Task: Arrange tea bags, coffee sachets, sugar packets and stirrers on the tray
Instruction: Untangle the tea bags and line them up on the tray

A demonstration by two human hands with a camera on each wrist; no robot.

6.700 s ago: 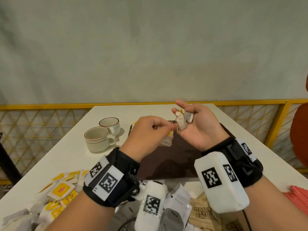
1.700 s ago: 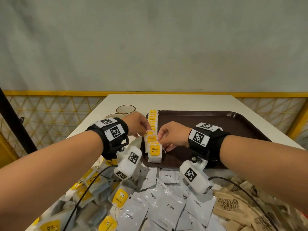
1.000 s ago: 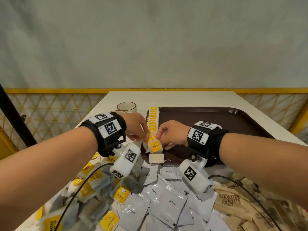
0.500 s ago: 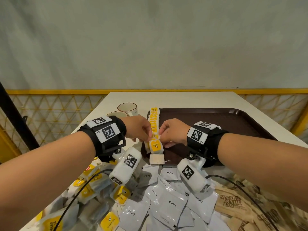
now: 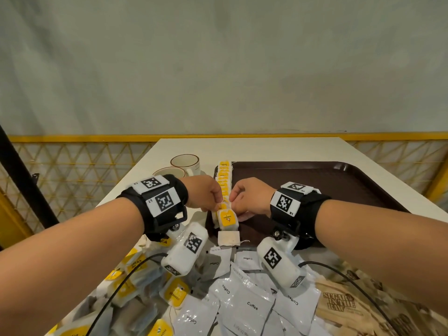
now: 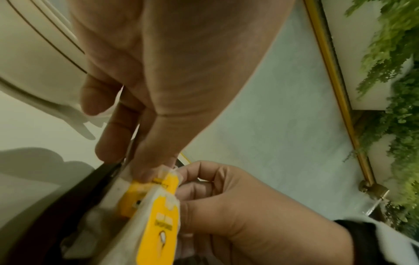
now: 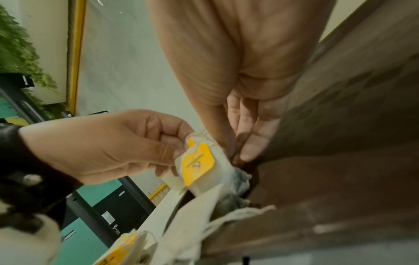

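Note:
A dark brown tray (image 5: 315, 187) lies on the white table. Along its left edge runs a row of tea bags (image 5: 224, 180) with yellow tags, several deep. My left hand (image 5: 213, 202) pinches the top of the front tea bag (image 5: 227, 219) from the left. My right hand (image 5: 238, 202) meets the same bag from the right with thumb and curled forefinger. In the right wrist view the left hand (image 7: 113, 147) pinches that tea bag (image 7: 199, 163). In the left wrist view its yellow tag (image 6: 163, 224) stands between both hands. One plain tea bag (image 5: 229, 238) lies flat at the tray's near rim.
Two cups (image 5: 185, 162) stand left of the tray. White coffee sachets (image 5: 249, 306) are heaped on the table in front of me. Brown sugar packets (image 5: 344, 309) lie at the right and loose tea bags (image 5: 135, 275) at the left. A yellow railing borders the table.
Both hands came down from mid-air to the near end of the row. In the last second they closed in on the front tea bag and stood it up against the row.

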